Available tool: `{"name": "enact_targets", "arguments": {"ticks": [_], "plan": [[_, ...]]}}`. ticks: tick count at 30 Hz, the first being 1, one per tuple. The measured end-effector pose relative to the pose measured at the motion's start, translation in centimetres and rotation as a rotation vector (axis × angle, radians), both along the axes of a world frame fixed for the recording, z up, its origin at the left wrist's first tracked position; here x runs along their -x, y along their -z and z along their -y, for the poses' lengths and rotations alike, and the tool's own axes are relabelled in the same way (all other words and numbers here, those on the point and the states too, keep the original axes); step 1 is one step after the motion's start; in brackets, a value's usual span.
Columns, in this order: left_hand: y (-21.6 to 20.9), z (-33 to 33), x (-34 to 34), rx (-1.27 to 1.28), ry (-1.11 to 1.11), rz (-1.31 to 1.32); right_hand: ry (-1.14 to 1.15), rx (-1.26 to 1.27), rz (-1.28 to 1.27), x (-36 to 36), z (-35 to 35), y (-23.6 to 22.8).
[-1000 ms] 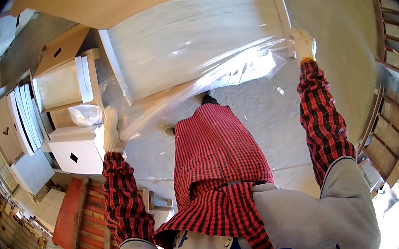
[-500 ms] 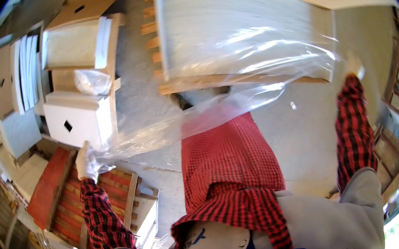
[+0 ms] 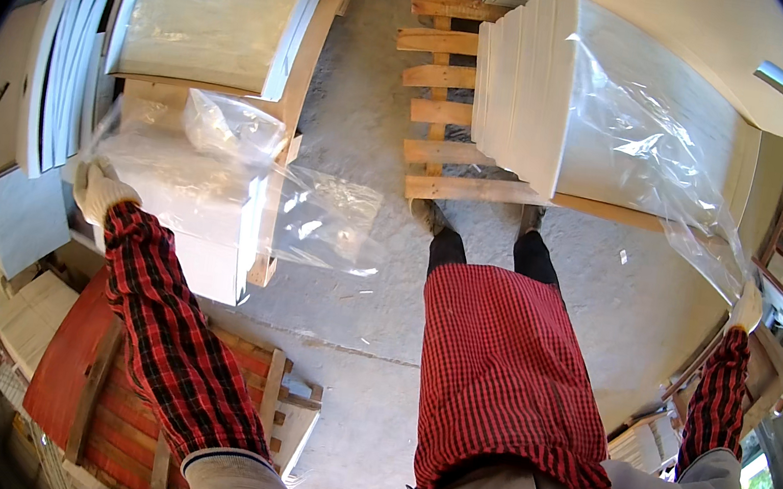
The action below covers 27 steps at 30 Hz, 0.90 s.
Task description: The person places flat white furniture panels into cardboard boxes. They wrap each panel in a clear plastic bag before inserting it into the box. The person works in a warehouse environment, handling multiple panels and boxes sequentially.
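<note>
Softly creased, glossy and see-through on both sides

The left hand (image 3: 102,192), gloved in pale knit, has its fingers bent in on the edge of the left film (image 3: 333,222), which fans rightward across a white box (image 3: 215,269) and out above the grey floor (image 3: 346,367). That piece is thin and colourless, milky where it bunches, glinting along its folds. Far out on the other side, the right hand (image 3: 747,309), likewise gloved, pinches the narrow lower end of the right film (image 3: 642,144). From those fingertips it widens upward over a white-edged stack (image 3: 521,98), its long wrinkles catching white light. The stack stands on a slatted wooden pallet (image 3: 438,77), just beyond the person's shoes (image 3: 428,215) and red-and-black checked apron (image 3: 510,359).
</note>
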<state>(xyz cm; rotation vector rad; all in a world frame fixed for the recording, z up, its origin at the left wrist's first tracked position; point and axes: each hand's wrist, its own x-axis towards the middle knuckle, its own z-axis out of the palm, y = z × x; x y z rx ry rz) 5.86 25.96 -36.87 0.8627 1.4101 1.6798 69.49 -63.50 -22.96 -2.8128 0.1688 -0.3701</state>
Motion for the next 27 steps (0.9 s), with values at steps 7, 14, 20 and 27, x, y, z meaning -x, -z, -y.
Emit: {"name": "enact_targets", "arguments": {"ticks": [7,14,20,27], "plan": [[6.5,-12.9,14.5,0.175,-0.051,0.018,0.042,-0.145,-0.042,1.2,-2.7,-0.6],[10.0,-5.2,-1.3,0.168,-0.001,-0.788,0.090,0.017,0.054,5.8,-3.4,-5.1],[15.6,-1.7,-2.9,0.272,0.425,-0.572,0.021,-0.223,-0.061,5.3,-6.1,-4.5],[4.1,13.0,-12.8,0.307,0.557,-0.542,-0.469,0.557,0.189,4.3,0.8,-6.2]]}}
